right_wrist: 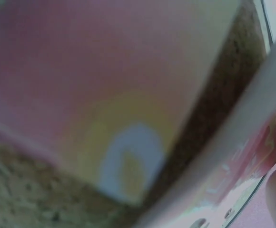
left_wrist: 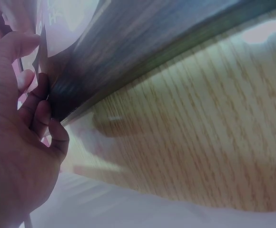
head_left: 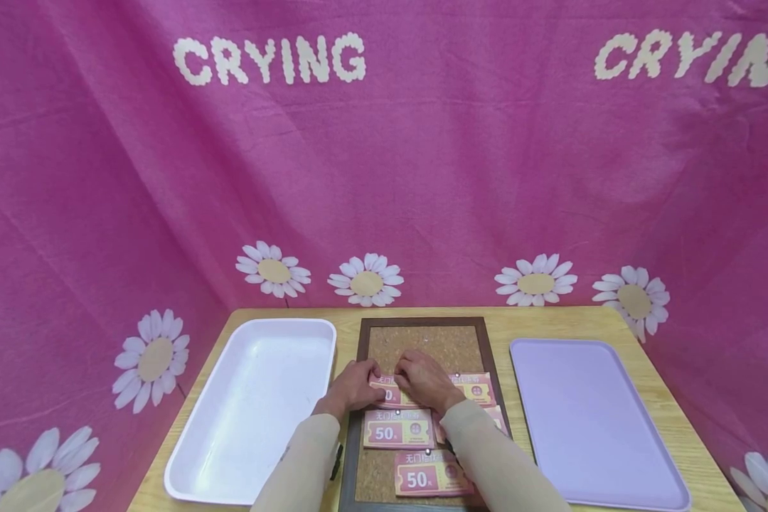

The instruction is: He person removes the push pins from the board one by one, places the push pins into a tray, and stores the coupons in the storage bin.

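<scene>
Pink and yellow, the coupon (head_left: pixel 390 397) lies on the corkboard (head_left: pixel 390 347), long axis crosswise, just right of your left hand (head_left: pixel 355 386), which pinches its left end; your right hand (head_left: pixel 426 381) bends over its top edge, its hold hidden. Your room is the board's far end; the dark frame (head_left: pixel 362 347) edges the left.

"CRYING" on the pink cloth (head_left: pixel 422 171) — twice, one cut off — and "50" under "无门" on two coupons (head_left: pixel 400 431).

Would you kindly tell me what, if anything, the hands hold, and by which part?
The left hand holds a coupon by its left end; whether the right hand holds anything is hidden.
</scene>
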`<state>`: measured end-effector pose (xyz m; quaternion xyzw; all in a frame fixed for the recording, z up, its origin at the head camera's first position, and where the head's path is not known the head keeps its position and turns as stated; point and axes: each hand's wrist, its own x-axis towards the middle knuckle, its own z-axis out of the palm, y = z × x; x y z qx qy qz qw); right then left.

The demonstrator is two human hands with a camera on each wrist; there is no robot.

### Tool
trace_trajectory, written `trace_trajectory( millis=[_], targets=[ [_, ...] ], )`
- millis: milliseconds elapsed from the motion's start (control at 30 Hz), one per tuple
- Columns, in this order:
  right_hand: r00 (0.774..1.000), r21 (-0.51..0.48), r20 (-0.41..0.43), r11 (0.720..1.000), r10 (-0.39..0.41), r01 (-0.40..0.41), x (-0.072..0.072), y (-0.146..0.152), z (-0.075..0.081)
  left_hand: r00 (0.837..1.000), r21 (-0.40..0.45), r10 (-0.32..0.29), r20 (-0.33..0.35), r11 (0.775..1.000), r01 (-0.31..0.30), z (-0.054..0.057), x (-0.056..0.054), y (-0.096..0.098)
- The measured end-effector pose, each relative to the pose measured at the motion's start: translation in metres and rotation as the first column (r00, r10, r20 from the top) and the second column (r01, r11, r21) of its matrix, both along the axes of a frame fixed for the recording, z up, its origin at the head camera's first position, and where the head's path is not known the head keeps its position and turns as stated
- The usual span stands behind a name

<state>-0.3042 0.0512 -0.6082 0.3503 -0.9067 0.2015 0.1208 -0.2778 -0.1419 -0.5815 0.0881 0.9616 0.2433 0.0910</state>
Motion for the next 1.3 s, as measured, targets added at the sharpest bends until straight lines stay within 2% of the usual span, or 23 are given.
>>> trace_trajectory(
  millis=[367,700,1167,1300],
  targets=[
    [0.999,-0.004,0.038,1.000,-0.009,0.009,0.0004,0.0000,0.0008,0.999,0.010,-0.019,-0.033,1.000,0.019,0.0006,0.0008,-0.0009],
    [1.000,0.000,-0.004,1.000,-0.001,0.001,0.0003,0.0004,-0.0003,1.000,0.010,-0.013,-0.024,1.000,0.013,0.0013,0.0028,-0.0006],
    [0.995,0.021,0.088,0.999,-0.048,0.047,0.0025,-0.0020,0.0050,1.000,0.018,-0.011,-0.021,1.000,0.011,0.0021,0.0018,0.0002],
    [0.997,0.010,0.067,0.999,-0.041,0.041,0.0016,-0.0017,0.0045,1.000,0.018,-0.016,-0.023,1.000,0.017,0.0031,0.0023,0.0007]
  ],
)
